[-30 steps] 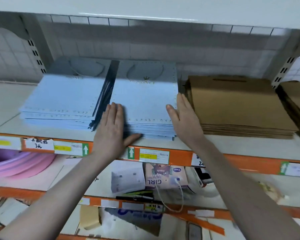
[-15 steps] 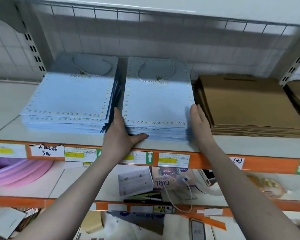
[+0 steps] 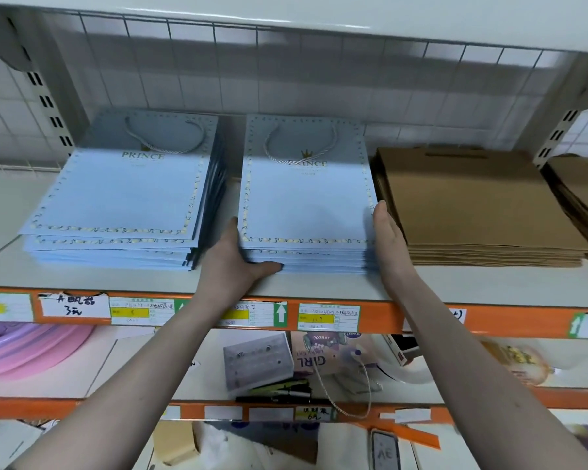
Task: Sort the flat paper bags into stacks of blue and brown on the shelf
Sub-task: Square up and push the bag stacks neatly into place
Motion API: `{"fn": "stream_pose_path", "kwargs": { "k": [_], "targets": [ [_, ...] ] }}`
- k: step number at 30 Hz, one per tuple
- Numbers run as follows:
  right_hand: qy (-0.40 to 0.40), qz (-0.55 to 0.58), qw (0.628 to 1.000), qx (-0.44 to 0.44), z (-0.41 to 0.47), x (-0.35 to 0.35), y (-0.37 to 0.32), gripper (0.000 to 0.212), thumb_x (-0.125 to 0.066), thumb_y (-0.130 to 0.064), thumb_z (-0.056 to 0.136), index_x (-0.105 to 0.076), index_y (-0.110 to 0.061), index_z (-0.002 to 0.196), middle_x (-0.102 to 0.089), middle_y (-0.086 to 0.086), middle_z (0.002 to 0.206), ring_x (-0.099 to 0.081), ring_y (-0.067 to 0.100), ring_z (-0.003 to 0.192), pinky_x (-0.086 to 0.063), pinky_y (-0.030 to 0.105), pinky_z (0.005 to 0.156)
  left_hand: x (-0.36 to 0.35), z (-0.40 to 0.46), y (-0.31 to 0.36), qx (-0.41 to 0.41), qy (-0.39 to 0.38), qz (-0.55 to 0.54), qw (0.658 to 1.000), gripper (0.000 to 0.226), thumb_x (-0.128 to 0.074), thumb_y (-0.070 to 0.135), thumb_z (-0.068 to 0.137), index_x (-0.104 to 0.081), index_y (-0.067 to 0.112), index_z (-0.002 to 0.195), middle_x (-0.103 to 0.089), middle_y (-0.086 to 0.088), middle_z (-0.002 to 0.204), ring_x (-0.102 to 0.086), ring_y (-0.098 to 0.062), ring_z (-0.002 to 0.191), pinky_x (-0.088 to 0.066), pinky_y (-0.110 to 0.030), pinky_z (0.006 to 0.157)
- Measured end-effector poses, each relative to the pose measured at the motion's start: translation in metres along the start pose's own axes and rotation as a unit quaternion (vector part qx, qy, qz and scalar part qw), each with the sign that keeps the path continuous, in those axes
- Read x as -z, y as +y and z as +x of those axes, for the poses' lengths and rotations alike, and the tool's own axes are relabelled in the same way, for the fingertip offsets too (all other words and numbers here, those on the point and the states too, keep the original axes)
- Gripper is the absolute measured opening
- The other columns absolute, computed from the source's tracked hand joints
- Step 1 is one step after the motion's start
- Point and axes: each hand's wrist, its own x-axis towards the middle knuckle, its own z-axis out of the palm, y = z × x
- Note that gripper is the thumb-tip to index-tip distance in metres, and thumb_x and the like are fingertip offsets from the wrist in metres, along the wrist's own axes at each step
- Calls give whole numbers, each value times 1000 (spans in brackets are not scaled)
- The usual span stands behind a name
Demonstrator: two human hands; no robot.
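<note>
Since a second ago, the middle blue stack has slid back and straightened, and my hands have gone from lying partly on top of it to flanking its two sides.

The shelf carries everything: a left blue stack, the middle blue one, then a brown stack with the edge of a further brown pile at the far right. Blue and brown look already separated, so I judge this is final squaring.

My left hand lies flat against the stack's left side, fingers straight, thumb spread along the front edge. My right hand presses flat and straight-fingered against the right side. Neither grips anything.

To do this well, I should press both palms in evenly and nudge the front edge flush with the thumb, so that lower bags line up without the top ones riding over.

Room is tight. A narrow gap separates the two blue stacks, and my right hand fills the slot against the brown stack. A bare strip of shelf lies in front, and the back wall is near.
</note>
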Motion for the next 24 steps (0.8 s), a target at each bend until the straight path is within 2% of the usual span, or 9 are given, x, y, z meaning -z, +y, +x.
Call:
{"fn": "stream_pose_path", "kwargs": {
  "k": [4, 8, 9, 10, 12, 14, 17, 20, 24],
  "targets": [
    [-28, -3, 999, 26, 1, 2, 1, 62, -22, -52, 99, -17, -21, 152, -19, -6, 157, -16, 12, 144, -11, 27, 113, 3, 1, -2, -22, -7, -5, 1000, 74, -83, 24, 68, -45, 18, 132, -53, 15, 103, -49, -5, 95, -37, -18, 78],
    [-63, -72, 986, 135, -4, 8, 1, 64, -30, -40, 101, -2, -14, 152, -15, -17, 154, -11, -3, 139, -9, 3, 102, 9, 0, -5, -35, -26, -7, 999, 88, -82, 26, 69, -35, 23, 143, -52, 16, 111, -49, -6, 102, -39, -21, 86],
    [-72, -97, 978, 169, -4, 10, 3, 68, -34, -43, 100, -2, -13, 152, -19, -19, 152, -13, -5, 138, -11, 5, 106, 10, 0, -6, -38, -30, -5, 999, 90, -82, 26, 69, -33, 24, 144, -51, 16, 112, -48, -6, 103, -39, -22, 88],
    [-81, -125, 969, 195, -3, 12, 6, 75, -36, -50, 97, -1, -12, 151, -18, -16, 154, -11, -2, 140, -13, 13, 113, 10, 0, -6, -41, -33, -4, 999, 90, -82, 26, 69, -32, 24, 144, -51, 16, 112, -48, -5, 104, -39, -22, 88],
    [-99, -183, 954, 214, -2, 15, 11, 91, -37, -62, 87, 2, -11, 152, -3, -3, 159, 2, 3, 144, -9, 25, 118, 11, 0, -7, -44, -39, -3, 998, 89, -82, 26, 70, -32, 24, 144, -50, 16, 113, -47, -5, 104, -38, -22, 89],
    [-110, -224, 943, 221, -2, 18, 12, 101, -42, -64, 78, 3, -11, 152, 7, -1, 159, 10, 0, 141, -9, 23, 116, 11, 1, -8, -49, -41, -6, 998, 89, -82, 26, 70, -33, 24, 144, -50, 17, 114, -48, -5, 107, -39, -23, 91],
    [-124, -299, 920, 223, -5, 21, 10, 113, -58, -61, 72, 6, -13, 151, 15, 0, 158, 8, 2, 142, -13, 25, 115, 12, 3, -8, -61, -46, 1, 997, 88, -81, 26, 70, -32, 23, 144, -49, 17, 115, -47, -4, 107, -38, -23, 91],
    [-122, -412, 872, 232, -4, 25, 7, 119, -70, -54, 71, 8, -11, 150, 19, 6, 157, 5, 18, 146, -10, 31, 116, 12, 5, -9, -74, -48, 8, 996, 85, -79, 25, 73, -33, 23, 144, -48, 16, 114, -45, -3, 104, -36, -20, 87],
    [-115, -546, 781, 280, -1, 26, -1, 116, -54, -65, 74, 8, -1, 148, 18, 17, 156, 15, 25, 145, 9, 27, 113, 11, 10, -14, -81, -47, 10, 996, 78, -78, 26, 74, -38, 21, 141, -56, 6, 123, -52, -12, 109, -38, -23, 86]
  ]
}}
